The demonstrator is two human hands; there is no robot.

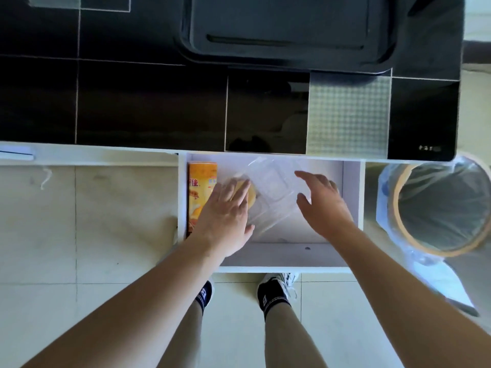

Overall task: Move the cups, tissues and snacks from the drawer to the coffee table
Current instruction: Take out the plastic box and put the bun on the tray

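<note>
A white drawer [289, 254] stands pulled open below the black cabinet top. Along its left wall lies an orange snack can [199, 189]. In the middle lies a clear plastic snack pack [273, 192] with a yellow pastry [251, 195] inside. My left hand [225, 216] rests flat, fingers spread, on the pack's left end and partly covers the can. My right hand [322, 204] hovers with fingers apart over the pack's right side, holding nothing. No cups or tissues show in the drawer.
A round bin [441, 205] lined with a clear bag stands on the floor right of the drawer. The glossy black cabinet top [148, 107] carries a dark device [287, 30] at the back. My two feet [273, 293] stand on pale floor tiles under the drawer's front.
</note>
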